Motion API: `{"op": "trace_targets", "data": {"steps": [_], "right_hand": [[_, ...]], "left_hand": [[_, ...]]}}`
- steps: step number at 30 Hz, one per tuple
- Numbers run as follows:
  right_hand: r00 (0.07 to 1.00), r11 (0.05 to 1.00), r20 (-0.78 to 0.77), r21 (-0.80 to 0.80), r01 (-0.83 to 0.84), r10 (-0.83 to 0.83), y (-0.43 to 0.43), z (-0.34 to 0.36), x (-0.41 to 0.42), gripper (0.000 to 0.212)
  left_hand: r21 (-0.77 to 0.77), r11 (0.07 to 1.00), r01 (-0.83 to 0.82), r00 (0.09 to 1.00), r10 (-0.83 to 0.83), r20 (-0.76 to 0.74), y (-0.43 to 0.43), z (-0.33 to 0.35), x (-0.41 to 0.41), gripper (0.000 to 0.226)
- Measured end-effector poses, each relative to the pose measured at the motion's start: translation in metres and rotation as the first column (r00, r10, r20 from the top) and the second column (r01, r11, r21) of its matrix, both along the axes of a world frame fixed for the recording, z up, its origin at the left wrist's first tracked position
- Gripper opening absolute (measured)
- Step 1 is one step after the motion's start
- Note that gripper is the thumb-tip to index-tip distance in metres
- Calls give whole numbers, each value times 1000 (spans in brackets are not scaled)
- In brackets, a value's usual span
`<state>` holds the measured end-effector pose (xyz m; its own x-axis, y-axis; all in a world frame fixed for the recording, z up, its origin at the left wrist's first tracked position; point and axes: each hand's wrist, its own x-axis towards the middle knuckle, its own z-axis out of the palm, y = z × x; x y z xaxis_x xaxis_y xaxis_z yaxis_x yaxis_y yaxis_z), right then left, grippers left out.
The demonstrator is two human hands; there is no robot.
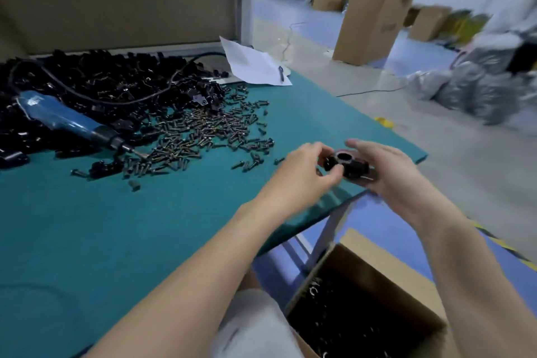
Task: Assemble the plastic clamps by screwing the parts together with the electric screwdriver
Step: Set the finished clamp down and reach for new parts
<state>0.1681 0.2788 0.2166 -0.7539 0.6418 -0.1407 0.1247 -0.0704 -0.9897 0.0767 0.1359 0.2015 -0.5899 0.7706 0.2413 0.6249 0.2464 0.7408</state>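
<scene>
A black plastic clamp [347, 165] with a round hole on top is held between both hands above the right edge of the green table [145, 227]. My right hand [386, 171] cradles it from the right with curled fingers. My left hand [305, 169] pinches its left side with thumb and fingertips. The blue electric screwdriver [69, 122] lies untouched at the left, its tip pointing into a spread of loose screws [209, 131]. A big heap of black clamp parts [101, 81] fills the far left of the table.
A cardboard box [369, 308] holding dark clamps stands on the floor below the table's right edge. White paper with a pen [255, 64] lies at the table's far corner. Cardboard cartons [374, 15] and grey bags [470, 87] stand on the floor beyond.
</scene>
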Motion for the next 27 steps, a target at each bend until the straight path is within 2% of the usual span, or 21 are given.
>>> {"op": "trace_targets", "data": {"steps": [3, 5, 7, 10, 12, 15, 17, 19, 21, 24, 27], "right_hand": [[969, 949, 36, 217, 231, -244, 19, 3, 24, 21], [957, 917, -9, 285, 280, -289, 19, 5, 27, 22], [961, 899, -62, 342, 274, -269, 10, 4, 19, 21], [987, 894, -86, 417, 163, -139, -17, -5, -13, 22], [997, 895, -74, 443, 55, -24, -44, -17, -41, 22], [985, 839, 18, 522, -154, 170, -91, -38, -87, 26], [957, 720, 121, 635, -280, 265, -121, -50, -119, 35], [927, 561, 250, 741, -368, 279, -147, -58, -151, 42], [901, 437, 363, 788, -434, 239, -166, -63, -179, 52], [869, 388, 456, 777, -495, 193, -180, -68, -214, 71], [842, 336, 517, 775, -536, 151, -183, -72, -243, 76]], "left_hand": [[-293, 934, 205, 971, -232, -63, 18, -10, 25, 70], [-295, 935, 197, 966, -237, -106, 17, -11, 25, 69], [-205, 968, 142, 977, -170, -126, 6, -9, 14, 60], [-70, 997, -21, 988, 10, -155, -28, -12, -17, 48], [-11, 983, -183, 961, 177, -212, -63, -21, -40, 43], [-6, 893, -449, 838, 419, -348, -123, -38, -74, 40], [-13, 806, -591, 735, 532, -421, -162, -45, -94, 40], [-12, 736, -676, 641, 581, -501, -190, -47, -111, 39], [-30, 687, -726, 585, 594, -553, -206, -48, -126, 42], [-135, 647, -750, 608, 595, -525, -209, -50, -144, 56], [-149, 636, -757, 613, 613, -498, -207, -49, -161, 62]]}}
